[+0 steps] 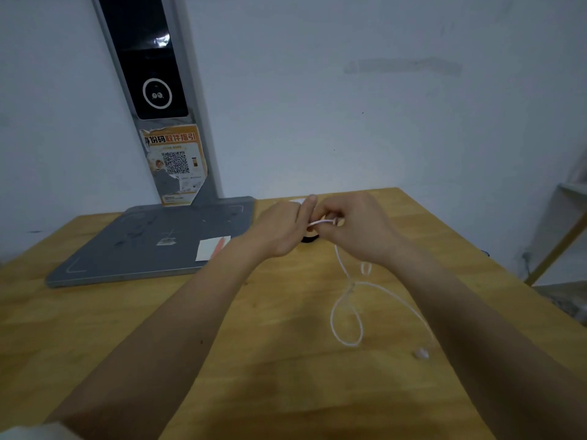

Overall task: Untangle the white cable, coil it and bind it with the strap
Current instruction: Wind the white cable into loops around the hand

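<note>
Head view: at the frame's centre, the left hand [279, 230] and right hand [359, 230] meet above a wooden tabletop [127, 328], both pinching one short stretch of the white cable [347, 312]. The rest trails down toward lower right in a loose crossed loop. It looks thin, light and limp; best held near the crossing. A dark strap [309, 239], partly hidden, lies beneath the hands.

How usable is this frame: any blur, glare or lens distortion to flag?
Head view: dim and soft throughout. The white cable smears where it trails over the wooden table. Glare spots the kiosk's black screen. The wide lens tilts the kiosk and bows the table's edges. Both hands, left hand and right hand, are slightly blurred.
</note>
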